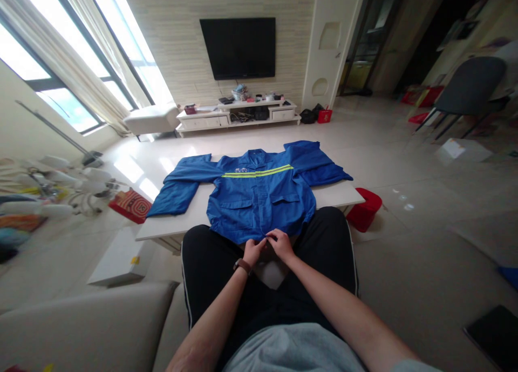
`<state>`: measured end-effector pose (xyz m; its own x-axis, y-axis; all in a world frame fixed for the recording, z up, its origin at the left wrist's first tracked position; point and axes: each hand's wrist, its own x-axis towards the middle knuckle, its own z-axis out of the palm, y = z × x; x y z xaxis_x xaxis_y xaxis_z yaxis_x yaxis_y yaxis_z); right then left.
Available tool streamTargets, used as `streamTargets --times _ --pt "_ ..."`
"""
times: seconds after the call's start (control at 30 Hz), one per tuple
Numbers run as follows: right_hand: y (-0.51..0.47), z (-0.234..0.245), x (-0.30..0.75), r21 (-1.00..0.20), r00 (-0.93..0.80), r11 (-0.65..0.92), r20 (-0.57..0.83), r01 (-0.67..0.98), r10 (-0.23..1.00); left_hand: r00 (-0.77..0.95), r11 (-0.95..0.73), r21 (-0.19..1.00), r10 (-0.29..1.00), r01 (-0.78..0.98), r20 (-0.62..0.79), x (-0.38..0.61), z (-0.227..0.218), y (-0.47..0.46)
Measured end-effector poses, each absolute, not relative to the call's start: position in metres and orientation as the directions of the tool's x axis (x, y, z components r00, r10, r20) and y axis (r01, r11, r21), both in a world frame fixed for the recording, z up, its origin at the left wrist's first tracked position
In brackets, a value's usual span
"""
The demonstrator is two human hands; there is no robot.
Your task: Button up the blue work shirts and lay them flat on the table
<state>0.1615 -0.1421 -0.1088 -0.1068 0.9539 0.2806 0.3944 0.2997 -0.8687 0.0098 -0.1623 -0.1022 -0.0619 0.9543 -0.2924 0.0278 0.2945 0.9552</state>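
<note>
A blue work jacket (259,199) with yellow reflective stripes across the chest lies front side up on a white low table (174,229), its collar towards the far side. Its sleeves spread out left and right, and folded blue cloth lies under each. At the middle of the near hem, my left hand (254,251) pinches the jacket's edge; a brown watch is on that wrist. My right hand (281,244) grips the same hem just beside it, fingertips almost touching the left ones. The small part between the fingertips is hidden.
My knees flank the jacket's hem. A red stool (364,209) stands right of the table, a white box (119,256) on the floor at left. Beyond are a TV cabinet (202,122), a grey bench (151,118) and a dark chair (471,86). Bags and clutter line the left.
</note>
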Motion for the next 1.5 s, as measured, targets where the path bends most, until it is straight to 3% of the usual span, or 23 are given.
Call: streamTargets --times 0.43,0.8,1.07,1.5 --pt "-0.134 -0.107 0.157 -0.796 -0.083 0.261 0.258 0.547 0.962 -0.085 0.248 0.956 0.968 0.157 -0.237 0.002 -0.095 -0.159" --pt "-0.128 -0.115 0.151 -0.874 -0.096 0.244 0.224 0.420 0.970 -0.081 0.334 0.937 0.942 0.103 -0.327 0.003 -0.115 -0.148" --pt "-0.127 -0.114 0.154 -0.899 -0.124 0.231 0.198 0.373 0.972 -0.140 0.298 0.953 0.947 0.044 -0.290 0.004 -0.122 -0.145" --pt "-0.135 -0.113 0.158 -0.915 -0.070 0.199 0.187 0.351 0.980 -0.081 0.305 0.939 0.952 0.159 -0.296 0.005 -0.107 -0.155"
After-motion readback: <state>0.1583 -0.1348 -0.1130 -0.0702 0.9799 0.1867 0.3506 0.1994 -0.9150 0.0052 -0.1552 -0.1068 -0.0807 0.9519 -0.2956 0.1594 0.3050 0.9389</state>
